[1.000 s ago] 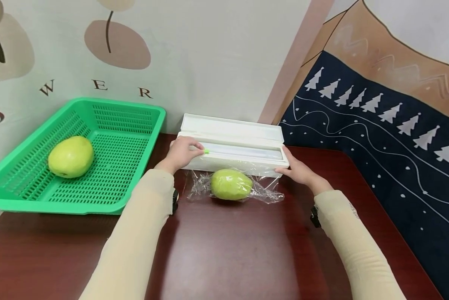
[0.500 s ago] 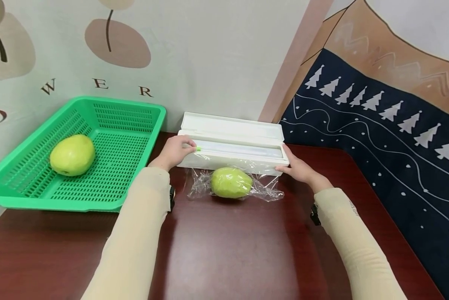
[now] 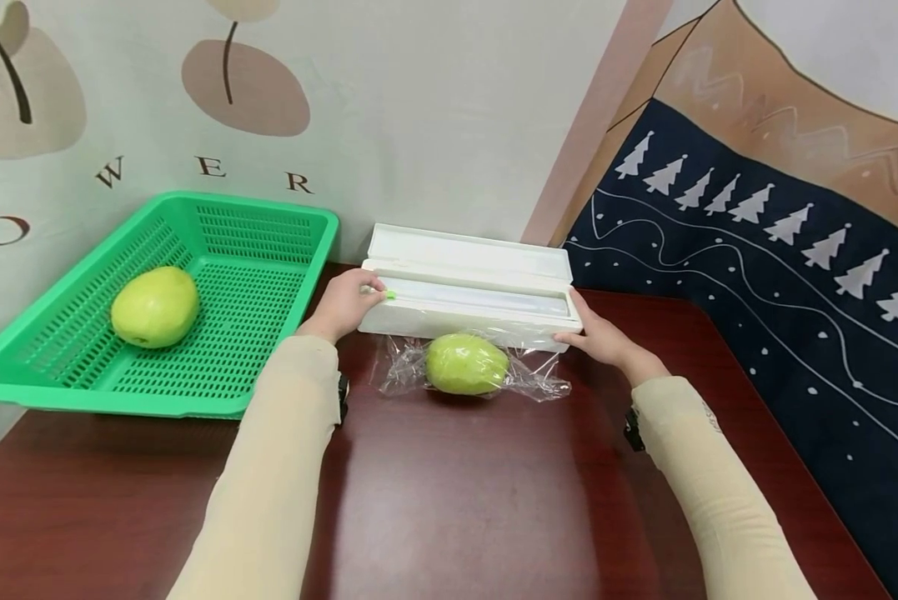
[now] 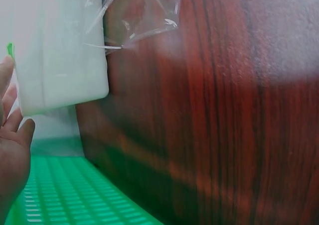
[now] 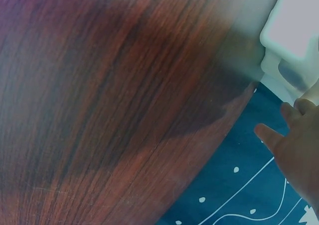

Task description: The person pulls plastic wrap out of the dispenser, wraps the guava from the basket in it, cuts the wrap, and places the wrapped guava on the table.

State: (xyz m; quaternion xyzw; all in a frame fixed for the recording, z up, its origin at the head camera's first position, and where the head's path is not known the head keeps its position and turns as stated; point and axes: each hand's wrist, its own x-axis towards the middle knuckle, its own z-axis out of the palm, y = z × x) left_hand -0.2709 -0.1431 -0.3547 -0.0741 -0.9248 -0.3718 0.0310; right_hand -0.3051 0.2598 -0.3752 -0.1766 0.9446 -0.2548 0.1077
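A long white cling film dispenser [image 3: 464, 321] lies with its lid raised against the wall. At its left end my left hand [image 3: 341, 305] pinches the small green slide cutter [image 3: 392, 295] between thumb and finger. My right hand [image 3: 604, 337] grips the dispenser's right end, thumb on the front face and fingers at the side. Clear film [image 3: 539, 385] hangs from the dispenser's front edge and wraps a yellow-green melon-like fruit [image 3: 467, 364] right in front of it. In the left wrist view, the dispenser's end [image 4: 65, 85] shows beside the left fingers.
To the left, a green plastic basket [image 3: 111, 403] holds another yellow-green fruit [image 3: 154, 307]. Its near rim overhangs the dark red wooden table [image 3: 464, 492]. A printed wall cloth [image 3: 449, 125] rises behind, and a navy tree-patterned cloth [image 3: 719, 308] borders the right edge.
My left hand has slid the green cutter a short way left, to the dispenser's left end. My right hand keeps its grip, and the wrapped fruit stays in place.
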